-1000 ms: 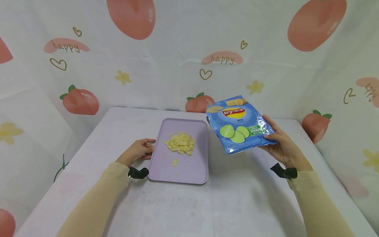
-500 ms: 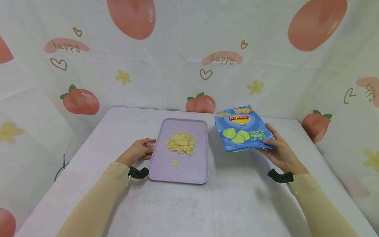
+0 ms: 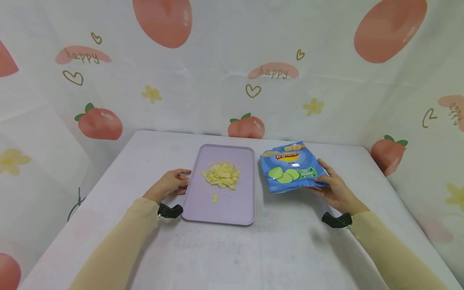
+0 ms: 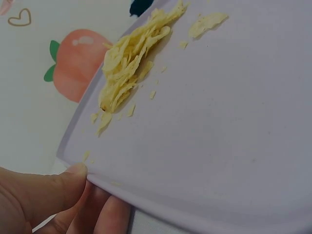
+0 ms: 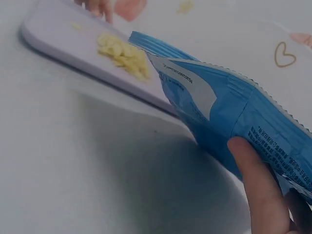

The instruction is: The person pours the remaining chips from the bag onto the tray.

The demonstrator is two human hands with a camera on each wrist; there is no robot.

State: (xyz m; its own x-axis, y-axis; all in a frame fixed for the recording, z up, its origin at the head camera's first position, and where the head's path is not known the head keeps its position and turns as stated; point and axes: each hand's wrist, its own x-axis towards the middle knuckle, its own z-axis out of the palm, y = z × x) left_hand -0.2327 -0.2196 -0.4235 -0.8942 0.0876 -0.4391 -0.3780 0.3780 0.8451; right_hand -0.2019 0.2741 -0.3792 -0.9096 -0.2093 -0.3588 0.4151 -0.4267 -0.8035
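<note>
A lavender tray (image 3: 232,209) lies on the table with a small heap of potato chips (image 3: 222,176) on it, plus a few loose crumbs nearer its front. My left hand (image 3: 169,186) pinches the tray's left rim; in the left wrist view the thumb (image 4: 68,184) is on top of the edge and the other fingers are below it. To the tray's right, my right hand (image 3: 337,193) grips a blue chip bag (image 3: 286,173) by its lower right corner. The bag is tilted, its printed front facing up, low over the table; its back (image 5: 219,112) shows in the right wrist view.
Behind and beside the white table (image 3: 217,257) hangs a white cloth (image 3: 203,96) printed with peaches, hearts and flowers. A thin dark green cord (image 3: 77,203) shows at the table's left edge. The bag's shadow (image 5: 165,170) falls on the tabletop.
My right hand has brought the chip bag down toward the table, first a little right, then slightly left. The left hand, tray and chips stay where they were.
</note>
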